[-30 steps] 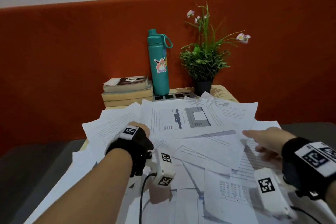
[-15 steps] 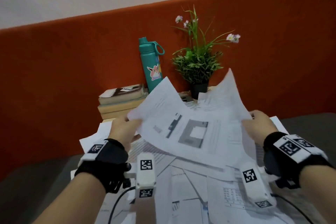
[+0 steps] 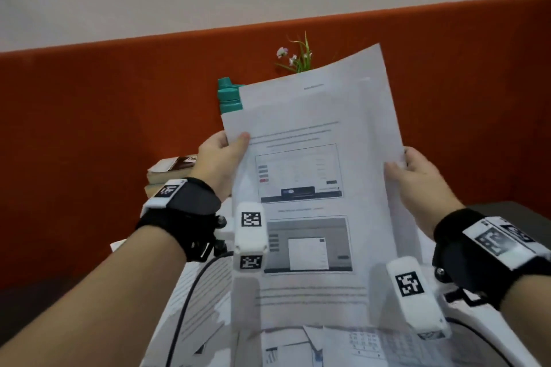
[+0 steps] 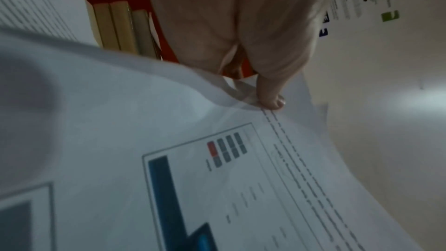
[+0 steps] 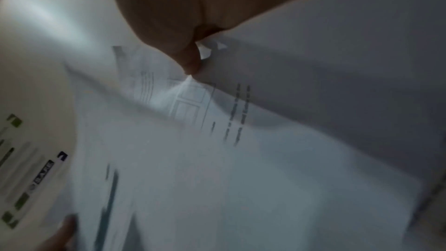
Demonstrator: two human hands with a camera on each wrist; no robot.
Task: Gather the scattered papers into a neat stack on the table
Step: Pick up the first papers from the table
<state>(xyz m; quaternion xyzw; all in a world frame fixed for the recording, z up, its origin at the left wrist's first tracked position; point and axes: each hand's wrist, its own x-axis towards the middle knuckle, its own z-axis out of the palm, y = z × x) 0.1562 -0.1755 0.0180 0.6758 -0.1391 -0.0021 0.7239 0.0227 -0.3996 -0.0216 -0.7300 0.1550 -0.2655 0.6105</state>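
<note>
We hold a sheaf of printed papers nearly upright above the table, its printed side facing us, with two framed screenshots one above the other and lines of text beneath. In the wrist views the sheaf shows more than one layer at the pinched edges, so we hold several sheets, though how many we cannot tell.

Below it the loose papers lie scattered and overlapping across the table, some at angles to one another, reaching to its near edge and out over its left edge.

Our left hand grips the sheaf's left edge near the top, thumb on the printed face and fingers curled behind; the left wrist view shows our left hand with the thumb tip pressed down on the sheet edge. Our right hand grips the right edge at mid-height in the same way, thumb in front; the right wrist view, blurred, shows our right hand pinching the paper where it creases.

At the table's far left corner a pile of books lies flat, half hidden by our left hand. Behind the sheaf's top left corner the cap of a teal bottle shows, and above its top edge rise the flowers of a plant.
</note>
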